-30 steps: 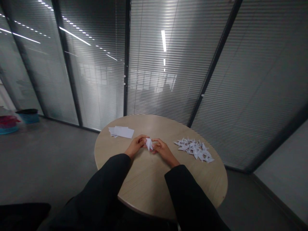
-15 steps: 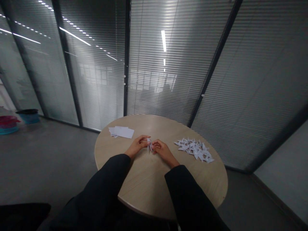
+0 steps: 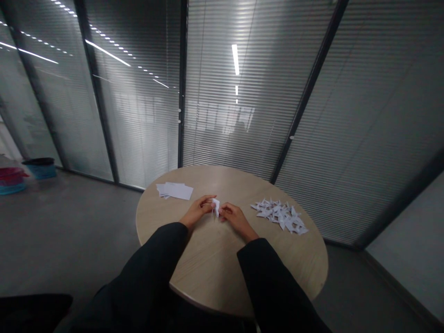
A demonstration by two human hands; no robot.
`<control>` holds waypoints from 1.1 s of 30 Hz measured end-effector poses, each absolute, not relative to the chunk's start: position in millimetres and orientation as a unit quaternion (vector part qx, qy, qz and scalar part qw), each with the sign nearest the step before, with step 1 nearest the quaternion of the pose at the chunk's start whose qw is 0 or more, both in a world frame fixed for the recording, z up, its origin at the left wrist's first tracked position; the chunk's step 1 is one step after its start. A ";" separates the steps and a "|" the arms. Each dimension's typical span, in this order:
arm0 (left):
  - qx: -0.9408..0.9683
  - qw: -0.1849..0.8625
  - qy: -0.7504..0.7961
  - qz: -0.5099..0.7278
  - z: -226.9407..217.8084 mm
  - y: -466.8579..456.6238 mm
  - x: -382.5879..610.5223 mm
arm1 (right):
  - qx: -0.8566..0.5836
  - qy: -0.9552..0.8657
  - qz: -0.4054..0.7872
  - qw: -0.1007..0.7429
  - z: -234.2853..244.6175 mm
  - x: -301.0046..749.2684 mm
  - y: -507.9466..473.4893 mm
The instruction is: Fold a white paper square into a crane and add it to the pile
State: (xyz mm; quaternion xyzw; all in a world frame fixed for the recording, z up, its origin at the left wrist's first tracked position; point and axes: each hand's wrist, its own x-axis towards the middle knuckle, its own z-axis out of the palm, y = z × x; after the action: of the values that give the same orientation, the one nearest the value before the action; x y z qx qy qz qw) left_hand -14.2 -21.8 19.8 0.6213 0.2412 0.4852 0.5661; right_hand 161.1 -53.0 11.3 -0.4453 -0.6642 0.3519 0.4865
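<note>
A small folded piece of white paper [image 3: 217, 206] is held between both hands over the middle of the round table. My left hand [image 3: 199, 210] is closed on its left side, with the fingers curled around it. From the right, my right hand [image 3: 234, 215] pinches the paper's other edge. Thin pointed ends hang below the fold. To the right lies a pile of folded white paper cranes [image 3: 279, 216], their pointed tips sticking out. Flat white paper sheets [image 3: 177, 190] lie in a loose stack left of my hands.
The round wooden table [image 3: 208, 286] stands close to a glass partition with blinds [image 3: 229, 138]. On the floor at the far left are a blue bin with a black liner [image 3: 41, 169] and another with a red liner [image 3: 12, 180]. A dark object [image 3: 34, 312] shows at the lower left.
The folded paper has turned between my fingers, so a broader flat white face now shows. Both hands stay in nearly the same place; the pile and sheets have not moved.
</note>
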 end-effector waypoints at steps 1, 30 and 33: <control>0.617 0.571 0.240 0.486 19.3 -21.0 -13.9 | -0.453 -0.671 0.332 0.484 12.7 160.8 -54.0; 0.620 0.628 0.214 0.420 12.9 -18.6 -13.3 | -0.422 -0.633 0.332 0.558 22.9 157.8 -59.2; 0.616 0.636 0.210 0.415 14.6 -18.6 -12.9 | -0.420 -0.629 0.332 0.565 24.5 156.6 -60.7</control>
State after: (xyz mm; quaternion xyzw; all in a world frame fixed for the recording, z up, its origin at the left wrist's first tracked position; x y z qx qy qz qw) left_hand -12.9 -18.6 14.6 0.6161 0.2100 0.4148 0.6358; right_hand 156.6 -60.7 24.5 -0.4197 -0.6285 0.3317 0.5646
